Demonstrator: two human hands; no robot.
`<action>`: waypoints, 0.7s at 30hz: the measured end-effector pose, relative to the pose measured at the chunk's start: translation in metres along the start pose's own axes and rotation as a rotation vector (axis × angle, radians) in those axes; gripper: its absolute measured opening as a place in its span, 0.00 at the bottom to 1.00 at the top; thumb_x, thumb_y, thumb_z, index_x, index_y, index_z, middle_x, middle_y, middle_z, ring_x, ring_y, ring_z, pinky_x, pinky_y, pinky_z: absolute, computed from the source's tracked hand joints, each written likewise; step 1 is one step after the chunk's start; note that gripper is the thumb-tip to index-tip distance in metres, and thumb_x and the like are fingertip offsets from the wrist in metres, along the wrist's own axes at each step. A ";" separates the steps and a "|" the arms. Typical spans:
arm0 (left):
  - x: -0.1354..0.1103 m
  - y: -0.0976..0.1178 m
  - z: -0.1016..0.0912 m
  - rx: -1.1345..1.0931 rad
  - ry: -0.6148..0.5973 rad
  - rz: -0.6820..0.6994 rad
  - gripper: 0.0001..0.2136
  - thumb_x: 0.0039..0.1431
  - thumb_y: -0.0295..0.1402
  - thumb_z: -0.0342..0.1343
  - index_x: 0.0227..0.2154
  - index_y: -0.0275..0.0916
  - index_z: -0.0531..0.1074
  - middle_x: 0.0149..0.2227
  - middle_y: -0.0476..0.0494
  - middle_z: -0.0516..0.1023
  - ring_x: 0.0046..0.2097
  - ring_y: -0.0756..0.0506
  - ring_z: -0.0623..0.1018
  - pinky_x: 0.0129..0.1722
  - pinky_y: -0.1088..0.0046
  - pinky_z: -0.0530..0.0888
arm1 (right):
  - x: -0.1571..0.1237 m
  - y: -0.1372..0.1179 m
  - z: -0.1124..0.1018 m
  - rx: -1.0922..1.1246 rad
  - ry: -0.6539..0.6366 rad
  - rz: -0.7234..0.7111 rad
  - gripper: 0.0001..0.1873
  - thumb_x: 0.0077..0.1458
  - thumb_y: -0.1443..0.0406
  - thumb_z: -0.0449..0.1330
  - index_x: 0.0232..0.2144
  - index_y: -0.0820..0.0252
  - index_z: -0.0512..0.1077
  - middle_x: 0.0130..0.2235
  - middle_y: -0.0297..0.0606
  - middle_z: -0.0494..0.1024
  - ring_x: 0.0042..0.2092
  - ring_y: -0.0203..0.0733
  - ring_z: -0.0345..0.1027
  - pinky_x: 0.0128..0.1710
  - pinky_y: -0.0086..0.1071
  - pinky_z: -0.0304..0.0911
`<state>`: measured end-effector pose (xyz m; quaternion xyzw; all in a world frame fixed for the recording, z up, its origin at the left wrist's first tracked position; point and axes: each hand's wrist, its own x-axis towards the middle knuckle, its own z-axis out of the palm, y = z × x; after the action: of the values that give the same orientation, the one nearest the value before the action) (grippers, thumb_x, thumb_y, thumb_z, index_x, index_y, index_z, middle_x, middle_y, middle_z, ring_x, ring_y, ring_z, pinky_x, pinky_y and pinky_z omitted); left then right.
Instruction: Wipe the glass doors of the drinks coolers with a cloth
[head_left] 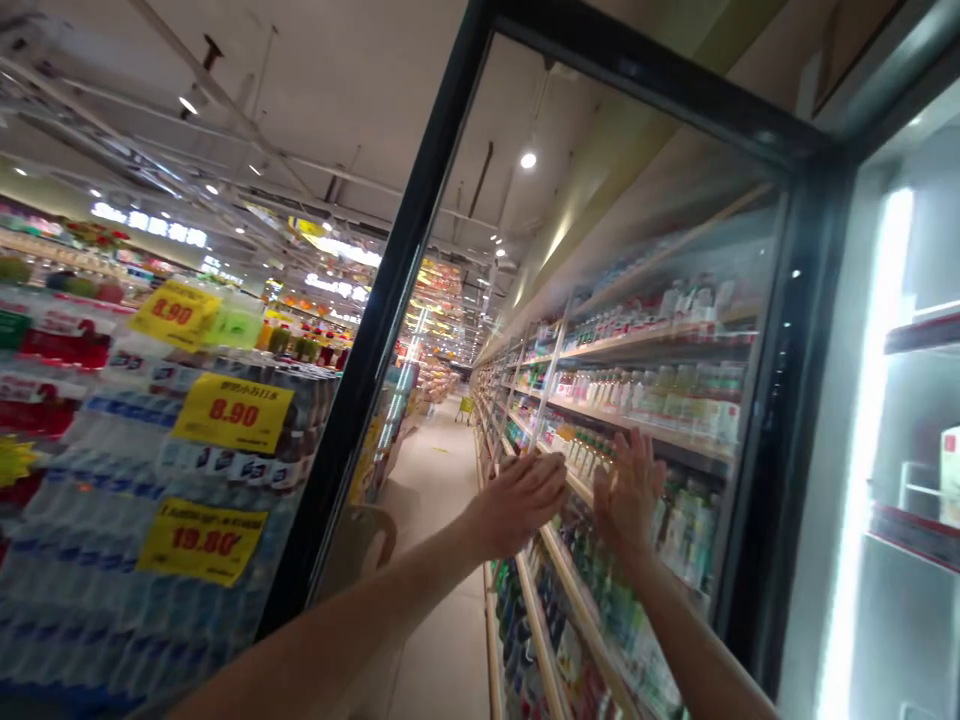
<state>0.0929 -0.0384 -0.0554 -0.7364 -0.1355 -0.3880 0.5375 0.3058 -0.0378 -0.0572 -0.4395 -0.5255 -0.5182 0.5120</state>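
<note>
A glass cooler door (615, 300) with a black frame stands swung open in front of me. My left hand (521, 500) reaches out to the glass with its fingers curled together, knuckles up, nothing visible in it. My right hand (630, 490) lies flat against the glass, fingers stretched upward and slightly apart. Both forearms come up from the bottom of the view. Through the glass I see long shelves of bottled drinks (652, 390) running down the aisle.
The lit cooler interior (907, 450) with shelves is at the right. Stacked packs of bottled water (112, 560) with yellow price signs stand at the left. A supermarket aisle floor (439, 480) runs ahead between them.
</note>
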 end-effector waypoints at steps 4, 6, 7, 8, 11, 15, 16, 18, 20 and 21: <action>0.008 -0.060 -0.015 0.037 0.014 -0.176 0.15 0.62 0.32 0.44 0.50 0.41 0.66 0.58 0.42 0.64 0.62 0.41 0.60 0.59 0.58 0.57 | -0.001 0.000 0.003 -0.003 0.011 0.003 0.27 0.60 0.58 0.45 0.60 0.59 0.54 0.62 0.51 0.57 0.65 0.51 0.46 0.59 0.56 0.45; 0.016 -0.105 -0.027 0.080 0.097 -0.518 0.16 0.61 0.31 0.44 0.51 0.36 0.65 0.60 0.35 0.61 0.62 0.37 0.58 0.59 0.53 0.57 | -0.001 0.000 0.004 -0.001 0.016 0.009 0.27 0.60 0.58 0.45 0.60 0.59 0.55 0.62 0.51 0.58 0.65 0.50 0.46 0.59 0.55 0.45; 0.020 -0.119 -0.031 0.089 0.123 -0.641 0.17 0.60 0.31 0.46 0.51 0.35 0.65 0.60 0.33 0.59 0.63 0.35 0.56 0.59 0.52 0.57 | -0.001 -0.001 0.004 -0.002 0.020 0.013 0.27 0.60 0.58 0.45 0.60 0.59 0.55 0.62 0.50 0.58 0.65 0.50 0.46 0.59 0.55 0.45; 0.022 -0.125 -0.033 0.089 0.137 -0.697 0.18 0.59 0.32 0.47 0.52 0.34 0.64 0.60 0.32 0.59 0.63 0.34 0.55 0.59 0.51 0.56 | -0.001 -0.002 0.004 -0.003 0.022 0.017 0.27 0.60 0.58 0.45 0.60 0.59 0.55 0.62 0.50 0.58 0.64 0.50 0.46 0.59 0.55 0.45; 0.017 -0.094 -0.022 0.056 0.091 -0.528 0.17 0.60 0.33 0.47 0.51 0.37 0.65 0.60 0.35 0.59 0.64 0.34 0.54 0.59 0.51 0.55 | -0.001 -0.002 0.004 -0.012 -0.004 0.030 0.27 0.59 0.59 0.46 0.60 0.58 0.53 0.62 0.50 0.57 0.64 0.51 0.46 0.59 0.56 0.44; 0.002 -0.036 -0.002 -0.020 -0.016 0.088 0.14 0.62 0.35 0.46 0.49 0.43 0.67 0.58 0.43 0.65 0.62 0.42 0.59 0.61 0.59 0.56 | -0.003 -0.001 0.005 -0.019 -0.015 0.014 0.28 0.59 0.59 0.45 0.61 0.57 0.53 0.62 0.50 0.58 0.64 0.52 0.46 0.59 0.56 0.46; 0.001 -0.038 -0.002 -0.029 -0.030 0.136 0.14 0.62 0.35 0.46 0.49 0.43 0.67 0.58 0.44 0.65 0.62 0.42 0.59 0.61 0.59 0.55 | -0.003 -0.001 0.005 -0.022 -0.011 0.005 0.28 0.59 0.59 0.45 0.61 0.58 0.53 0.62 0.50 0.58 0.64 0.52 0.46 0.59 0.56 0.46; 0.004 -0.063 -0.008 -0.006 -0.020 0.000 0.15 0.61 0.35 0.46 0.50 0.42 0.66 0.58 0.43 0.65 0.62 0.41 0.59 0.62 0.56 0.53 | -0.004 0.000 0.006 -0.027 -0.009 -0.005 0.28 0.59 0.59 0.45 0.61 0.58 0.53 0.62 0.50 0.58 0.64 0.52 0.46 0.58 0.56 0.46; 0.012 -0.100 -0.018 0.052 0.042 -0.314 0.16 0.61 0.34 0.46 0.51 0.40 0.66 0.59 0.39 0.63 0.63 0.39 0.57 0.61 0.52 0.53 | -0.004 0.000 0.007 -0.025 -0.014 -0.003 0.28 0.59 0.60 0.45 0.61 0.57 0.52 0.62 0.49 0.57 0.64 0.52 0.46 0.58 0.57 0.45; 0.016 -0.115 -0.022 0.076 0.091 -0.464 0.17 0.60 0.33 0.46 0.52 0.39 0.66 0.59 0.38 0.62 0.63 0.38 0.56 0.61 0.51 0.53 | -0.004 0.000 0.007 -0.021 -0.015 0.002 0.28 0.59 0.60 0.45 0.61 0.57 0.52 0.62 0.49 0.56 0.65 0.52 0.45 0.59 0.57 0.45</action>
<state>0.0228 -0.0174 0.0379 -0.6464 -0.2912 -0.5286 0.4668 0.3056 -0.0311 -0.0611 -0.4492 -0.5236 -0.5199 0.5037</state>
